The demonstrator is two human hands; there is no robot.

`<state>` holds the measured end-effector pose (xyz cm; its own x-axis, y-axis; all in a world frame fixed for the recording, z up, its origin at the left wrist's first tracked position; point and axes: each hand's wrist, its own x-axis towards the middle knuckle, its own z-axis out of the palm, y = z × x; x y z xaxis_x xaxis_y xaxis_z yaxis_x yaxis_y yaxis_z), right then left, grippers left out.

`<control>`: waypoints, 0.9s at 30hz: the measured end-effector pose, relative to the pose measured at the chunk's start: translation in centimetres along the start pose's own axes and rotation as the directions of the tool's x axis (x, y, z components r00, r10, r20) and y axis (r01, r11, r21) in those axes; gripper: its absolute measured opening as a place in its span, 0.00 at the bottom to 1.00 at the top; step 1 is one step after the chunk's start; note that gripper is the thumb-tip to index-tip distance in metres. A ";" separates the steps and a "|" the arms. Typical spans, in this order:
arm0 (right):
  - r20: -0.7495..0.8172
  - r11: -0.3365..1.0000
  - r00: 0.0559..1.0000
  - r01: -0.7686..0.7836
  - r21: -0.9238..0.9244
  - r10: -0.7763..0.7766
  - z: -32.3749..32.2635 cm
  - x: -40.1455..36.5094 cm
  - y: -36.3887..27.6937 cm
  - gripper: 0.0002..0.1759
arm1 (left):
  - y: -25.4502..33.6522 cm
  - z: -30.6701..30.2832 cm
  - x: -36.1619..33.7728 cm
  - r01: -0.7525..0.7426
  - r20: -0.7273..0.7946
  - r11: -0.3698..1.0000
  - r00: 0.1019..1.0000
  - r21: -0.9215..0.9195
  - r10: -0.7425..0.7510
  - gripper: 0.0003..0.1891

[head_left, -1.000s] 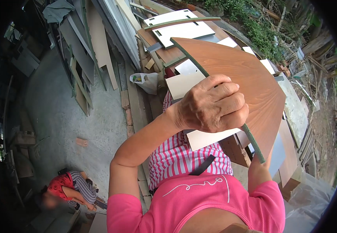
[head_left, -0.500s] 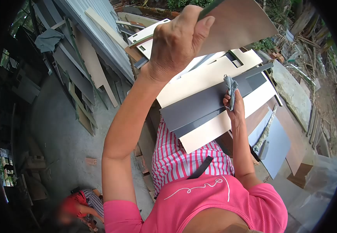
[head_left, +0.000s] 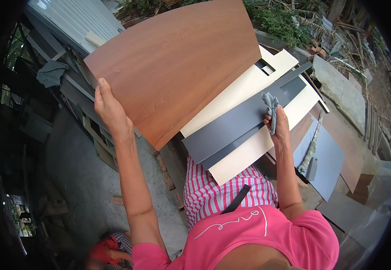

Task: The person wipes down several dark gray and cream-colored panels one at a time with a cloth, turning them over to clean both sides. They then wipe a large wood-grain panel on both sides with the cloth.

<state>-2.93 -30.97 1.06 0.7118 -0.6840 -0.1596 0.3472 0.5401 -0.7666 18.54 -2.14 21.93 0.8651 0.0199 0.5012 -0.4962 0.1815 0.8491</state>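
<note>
My left hand (head_left: 112, 110) grips the left edge of a large brown wood-grain panel (head_left: 177, 63), thumb on its face and the other fingers behind it. The panel slants over the far part of a stack of boards and hides some of them. My right hand (head_left: 279, 123) is closed around a crumpled grey cloth (head_left: 271, 108), held above the stack. Beneath the cloth lie a long dark grey board (head_left: 231, 123) and a cream board (head_left: 240, 155) that reaches over my lap.
Boards lean with corrugated sheets (head_left: 76, 22) at the left, a grey rag (head_left: 51, 73) hanging there. At right lie a blue-grey panel (head_left: 330, 162), a rough stick (head_left: 311, 146) and a stone slab (head_left: 339, 94). Another person (head_left: 107, 252) is low at the bottom left.
My left hand has come down and left from its raised position. The panel has swung left with it, its wood-grain face now broadly visible. My right hand still holds the cloth, barely moved.
</note>
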 end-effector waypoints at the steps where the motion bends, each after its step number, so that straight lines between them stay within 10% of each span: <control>1: -0.021 0.998 1.000 -0.019 -0.057 0.017 0.2 -0.1 -0.3 0.20 | -0.4 -0.9 -0.2 0.077 -0.043 0.996 0.996 -0.053 -0.079 0.18; 14: -0.121 0.888 0.954 0.202 -0.413 -0.274 0.9 0.1 0.0 0.17 | -12.2 -11.4 -12.6 0.619 -0.141 0.743 0.736 -0.256 -0.662 0.23; 27: 0.110 0.896 0.981 -0.096 -0.434 0.158 4.8 -0.5 -0.8 0.17 | -15.9 -12.0 -15.3 0.667 -0.229 0.728 0.692 -0.161 -0.684 0.24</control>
<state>-0.65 -28.71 4.73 0.8203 -0.5323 -0.2094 -0.0219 0.3366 -0.9414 14.05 6.52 -1.21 0.9553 0.1150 -0.2724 0.2274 0.3034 0.9253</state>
